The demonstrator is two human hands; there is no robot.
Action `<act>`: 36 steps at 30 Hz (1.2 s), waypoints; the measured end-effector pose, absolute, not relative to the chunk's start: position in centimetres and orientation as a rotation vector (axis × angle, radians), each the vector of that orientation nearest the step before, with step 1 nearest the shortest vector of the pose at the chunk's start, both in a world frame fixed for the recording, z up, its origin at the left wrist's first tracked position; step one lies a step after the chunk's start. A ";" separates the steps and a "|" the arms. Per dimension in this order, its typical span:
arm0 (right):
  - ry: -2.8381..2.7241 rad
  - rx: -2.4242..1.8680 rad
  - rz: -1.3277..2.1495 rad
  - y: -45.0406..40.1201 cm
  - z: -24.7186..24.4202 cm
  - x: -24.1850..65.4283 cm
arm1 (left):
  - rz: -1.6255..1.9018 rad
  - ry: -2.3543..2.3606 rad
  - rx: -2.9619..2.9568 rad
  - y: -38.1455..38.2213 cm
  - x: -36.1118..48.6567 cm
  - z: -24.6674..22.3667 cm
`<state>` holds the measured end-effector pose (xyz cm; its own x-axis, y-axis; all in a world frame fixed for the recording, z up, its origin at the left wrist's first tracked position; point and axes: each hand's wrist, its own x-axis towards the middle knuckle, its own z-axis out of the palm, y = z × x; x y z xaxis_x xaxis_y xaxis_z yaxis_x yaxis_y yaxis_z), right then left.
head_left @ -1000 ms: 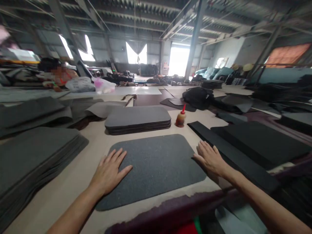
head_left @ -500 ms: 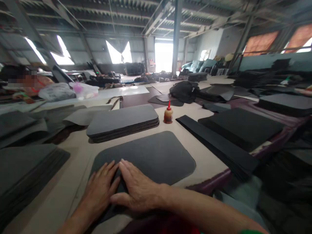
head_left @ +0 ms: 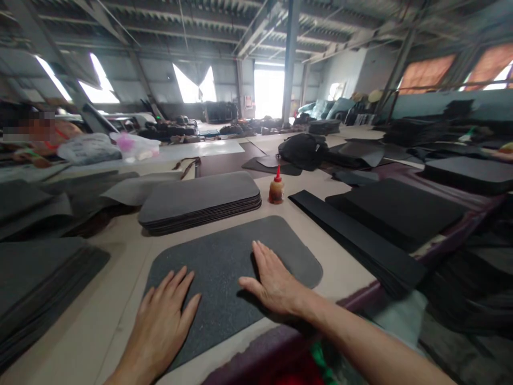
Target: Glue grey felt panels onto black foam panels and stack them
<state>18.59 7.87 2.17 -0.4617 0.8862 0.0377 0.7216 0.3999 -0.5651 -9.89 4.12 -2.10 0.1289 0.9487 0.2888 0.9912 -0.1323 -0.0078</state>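
Now we are facing 1 dark sheet (head_left: 224, 267), which is lying flat on the table (head_left: 342, 264) before us. We are resting our left hand (head_left: 164, 315), open and spread, on its left end, and holding our right hand (head_left: 276, 280) open over its right half; whether that palm is touching, we cannot tell. Beyond the sheet, 1 stack (head_left: 200, 198) is sitting beside a red-tipped bottle (head_left: 276, 191).
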 end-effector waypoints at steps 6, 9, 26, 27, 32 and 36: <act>-2.313 -1.592 0.450 8.3 1.5 21.5 | -0.287 -1.932 -2.196 4.2 -10.0 -2.2; -2.323 -1.657 0.389 8.2 1.2 22.7 | -0.271 -1.918 -2.186 4.3 -10.1 -2.3; -2.032 -1.891 0.051 9.4 1.1 35.8 | -0.271 -1.906 -2.186 4.2 -9.7 -2.0; -2.036 -1.837 0.072 9.4 1.7 35.3 | -0.267 -1.906 -2.183 4.2 -9.7 -2.0; -2.348 -1.493 0.233 8.8 2.4 30.2 | -0.217 -1.947 -2.179 4.1 -9.6 -1.7; -2.546 -1.495 0.207 8.8 0.6 28.6 | -0.199 -1.966 -2.195 4.1 -9.3 -1.2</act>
<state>28.62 8.84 0.61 -0.4774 0.8745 0.0849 0.8493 0.4841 -0.2107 -9.31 4.05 -1.15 0.1126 0.9680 0.2243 0.9933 -0.1039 -0.0502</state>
